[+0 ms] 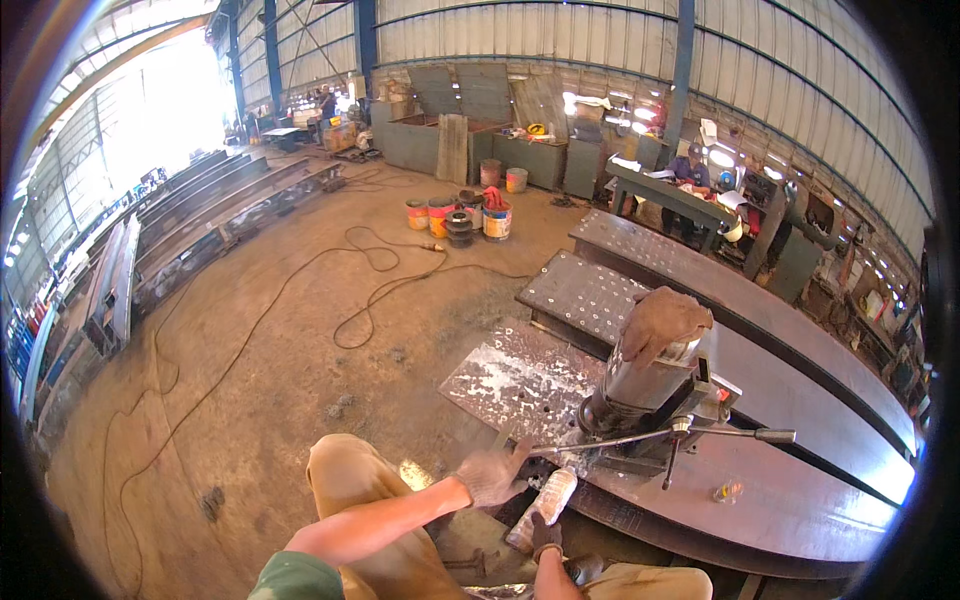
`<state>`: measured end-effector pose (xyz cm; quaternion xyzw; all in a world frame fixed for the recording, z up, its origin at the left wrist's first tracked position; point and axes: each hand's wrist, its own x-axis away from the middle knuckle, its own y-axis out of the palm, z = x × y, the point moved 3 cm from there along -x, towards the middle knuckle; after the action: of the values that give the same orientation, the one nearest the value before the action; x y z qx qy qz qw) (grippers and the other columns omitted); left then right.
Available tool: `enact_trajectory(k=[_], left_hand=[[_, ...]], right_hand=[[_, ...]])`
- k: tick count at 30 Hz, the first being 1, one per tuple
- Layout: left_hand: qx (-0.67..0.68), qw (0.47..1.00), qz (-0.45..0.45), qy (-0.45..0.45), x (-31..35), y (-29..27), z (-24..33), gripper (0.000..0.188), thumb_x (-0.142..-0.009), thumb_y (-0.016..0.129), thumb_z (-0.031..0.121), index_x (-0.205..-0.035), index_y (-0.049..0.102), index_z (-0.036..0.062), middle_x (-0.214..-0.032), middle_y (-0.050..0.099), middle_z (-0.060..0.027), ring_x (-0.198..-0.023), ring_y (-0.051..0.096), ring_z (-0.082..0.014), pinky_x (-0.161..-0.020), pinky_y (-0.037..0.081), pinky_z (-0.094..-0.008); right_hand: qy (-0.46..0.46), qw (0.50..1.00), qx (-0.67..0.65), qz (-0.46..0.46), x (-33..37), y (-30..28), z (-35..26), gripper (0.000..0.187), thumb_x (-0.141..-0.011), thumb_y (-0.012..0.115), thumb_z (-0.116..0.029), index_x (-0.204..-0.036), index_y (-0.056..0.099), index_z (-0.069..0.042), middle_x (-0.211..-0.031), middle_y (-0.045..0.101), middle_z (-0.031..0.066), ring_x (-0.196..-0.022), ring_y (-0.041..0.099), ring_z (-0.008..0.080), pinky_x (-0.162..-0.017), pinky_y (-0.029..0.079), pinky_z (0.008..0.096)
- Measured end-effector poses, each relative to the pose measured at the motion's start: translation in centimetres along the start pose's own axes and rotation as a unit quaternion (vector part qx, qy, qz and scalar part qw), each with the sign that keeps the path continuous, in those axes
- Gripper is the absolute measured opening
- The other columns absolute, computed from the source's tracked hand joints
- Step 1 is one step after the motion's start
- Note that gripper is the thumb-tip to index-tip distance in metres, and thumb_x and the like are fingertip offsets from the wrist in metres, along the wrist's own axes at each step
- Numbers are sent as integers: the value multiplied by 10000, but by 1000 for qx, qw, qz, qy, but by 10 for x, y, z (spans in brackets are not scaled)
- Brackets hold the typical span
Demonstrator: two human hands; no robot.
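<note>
Upper garment: green sleeve point(297, 578), short, at left arm; forearms bare below. Trousers point(375, 505): tan, loose, creased at the knee. Left hand point(492, 474): dull grey-brown cloth glove point(482, 480), cuff ending at wrist. Right hand point(546, 534): glove also, visibly darker, near black-brown. Finer glove detail too small to read.

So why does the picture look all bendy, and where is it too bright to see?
In the head view, the fisheye lens curves straight edges, like those of the beams, especially toward the dark rim; the big opening at upper left is washed out white; the bottle in the right hand shows clearly enough.
</note>
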<state>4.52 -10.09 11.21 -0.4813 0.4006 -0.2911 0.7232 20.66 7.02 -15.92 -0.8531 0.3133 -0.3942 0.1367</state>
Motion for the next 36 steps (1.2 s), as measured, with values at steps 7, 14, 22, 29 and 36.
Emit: enact_trajectory(k=[7,14,22,29,36], left_hand=[[11,1000,-20,-4,-12,2,9,907,-878,711,423,-1495,324,-118,-828,690,-241,-669,692,-392,-572,549,-498],[8,996,-80,-38,-5,4,9,929,-890,689,427,-1526,291,-121,-933,706,-264,-790,713,-410,-670,570,-504],[57,981,-162,-90,-17,-57,28,910,-905,687,380,-1553,244,-80,-975,709,-277,-846,722,-420,-734,586,-512],[66,980,-173,-73,-22,-52,26,989,-922,674,377,-1590,105,-79,-983,697,-293,-841,714,-441,-747,576,-532],[48,975,-194,-93,-11,-51,17,943,-920,673,392,-1569,189,-91,-1025,688,-301,-847,715,-431,-761,582,-525]], right_hand=[[7,1000,5,10,3,-12,-9,927,-811,781,-590,-1384,526,92,-1333,628,321,-1249,611,453,-1036,481,471],[-19,1000,15,-4,-3,0,0,896,-812,792,-573,-1390,552,67,-1298,665,285,-1225,639,417,-1002,506,471],[36,998,-22,-36,-1,-8,-10,870,-797,801,-583,-1345,599,61,-1299,675,251,-1224,643,358,-1019,488,425],[9,988,-143,-58,42,-34,-47,916,-768,824,-582,-1345,584,88,-1308,669,256,-1211,653,365,-1019,492,421],[69,997,1,-25,62,-27,-65,855,-774,793,-624,-1269,657,59,-1216,709,262,-1126,691,407,-970,522,425]])
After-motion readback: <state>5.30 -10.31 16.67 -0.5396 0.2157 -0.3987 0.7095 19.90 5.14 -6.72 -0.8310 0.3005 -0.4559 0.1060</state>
